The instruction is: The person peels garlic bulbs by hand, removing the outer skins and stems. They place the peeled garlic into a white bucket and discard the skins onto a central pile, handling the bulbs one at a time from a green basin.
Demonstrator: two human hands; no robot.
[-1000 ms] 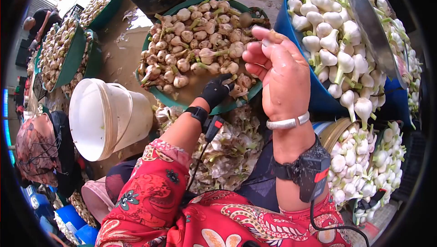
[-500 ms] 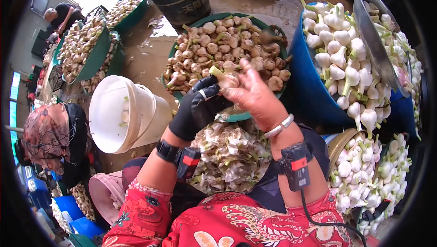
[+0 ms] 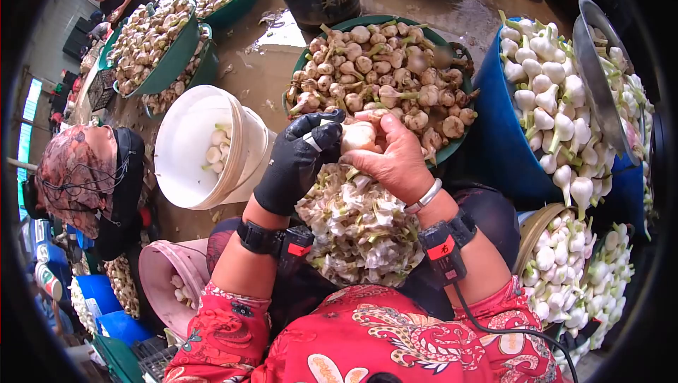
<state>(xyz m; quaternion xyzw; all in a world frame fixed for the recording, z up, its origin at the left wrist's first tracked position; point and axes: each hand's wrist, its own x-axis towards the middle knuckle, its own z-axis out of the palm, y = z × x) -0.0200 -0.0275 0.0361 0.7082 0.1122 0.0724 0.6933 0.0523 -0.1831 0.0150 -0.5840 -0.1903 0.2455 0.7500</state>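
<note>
Starting nearest, at frame centre, we have 1 heap of skins (image 3: 357,224) on our lap. Just above it our 2 hands close on 1 garlic bulb (image 3: 358,136): the gloved left hand (image 3: 296,160) curls around its left side, the bare right hand (image 3: 395,160) pinches its right, both tight. We judge the smooth bulb could slip into the skins, or a nail could gouge a clove. At left stand 1 white bucket (image 3: 180,171) and 1 pink bucket (image 3: 159,270). Beyond lie 1 green basin (image 3: 441,151), 1 blue tub (image 3: 501,150) at right and at least 2 more basins (image 3: 173,51) at upper left.
</note>
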